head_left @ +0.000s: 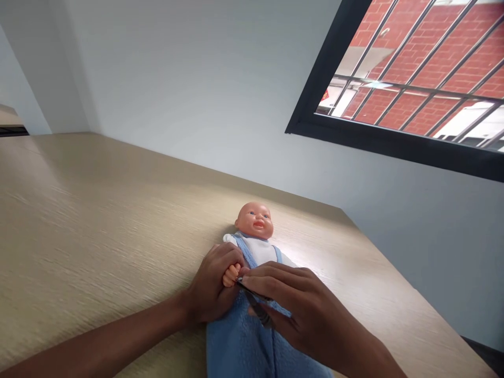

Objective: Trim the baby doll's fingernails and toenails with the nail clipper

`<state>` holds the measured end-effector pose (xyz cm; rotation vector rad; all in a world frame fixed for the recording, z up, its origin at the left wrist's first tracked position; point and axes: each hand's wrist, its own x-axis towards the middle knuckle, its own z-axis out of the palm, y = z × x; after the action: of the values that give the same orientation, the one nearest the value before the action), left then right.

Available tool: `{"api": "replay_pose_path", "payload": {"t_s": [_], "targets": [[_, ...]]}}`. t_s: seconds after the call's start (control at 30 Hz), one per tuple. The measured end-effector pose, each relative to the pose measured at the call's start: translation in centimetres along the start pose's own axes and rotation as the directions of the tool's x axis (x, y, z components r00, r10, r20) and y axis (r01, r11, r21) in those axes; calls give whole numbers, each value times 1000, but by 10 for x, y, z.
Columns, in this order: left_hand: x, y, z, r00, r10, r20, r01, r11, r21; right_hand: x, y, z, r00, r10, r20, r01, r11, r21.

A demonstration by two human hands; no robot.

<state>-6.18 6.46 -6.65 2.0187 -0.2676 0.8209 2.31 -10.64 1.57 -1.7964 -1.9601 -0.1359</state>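
Observation:
A baby doll (258,251) in a white top and fuzzy blue overalls lies on its back, its head pointing away from me. My left hand (216,281) is closed around the doll's arm, so that its small plastic hand (231,275) pokes out between my thumb and fingers. Pinched in my right hand (293,296) is a dark metal nail clipper (259,311). The clipper's tip is right at the doll's fingers; whether it touches them is too small to tell. My right fingers hide part of the clipper and the doll's belly.
The light wooden table (98,210) spreads under the doll and runs back to a pale wall (189,79). A dark-framed window (311,123) with metal bars is at the upper right. The table's right edge slants down toward the lower right corner.

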Motion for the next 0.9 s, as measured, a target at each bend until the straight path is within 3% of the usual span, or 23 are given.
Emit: {"api": "replay_pose_path", "payload": {"t_s": [0.23,0.5,0.6,0.7,0.8,0.9], "targets": [[0,-1,0,1000,-1,3,1,1000,-19,2,-1,1,980,-179,-91,168,978,-123],[-1,-2,1,1000,-9,-13,9,1000,-18,3,-15,2,965,-250,-77,218,931,-295],[-1,-2,1,1000,-9,-14,8,1000,-12,4,-12,5,961,-257,-99,227,943,-243],[0,-2,1,1000,-6,-6,6,1000,-4,2,-3,8,974,-175,-142,163,983,-89],[1,-1,0,1000,-9,-3,9,1000,8,0,4,10,988,-85,-127,95,993,71],[2,-1,0,1000,-12,-3,13,1000,16,1,5,10,990,-93,-110,104,989,101]]}}
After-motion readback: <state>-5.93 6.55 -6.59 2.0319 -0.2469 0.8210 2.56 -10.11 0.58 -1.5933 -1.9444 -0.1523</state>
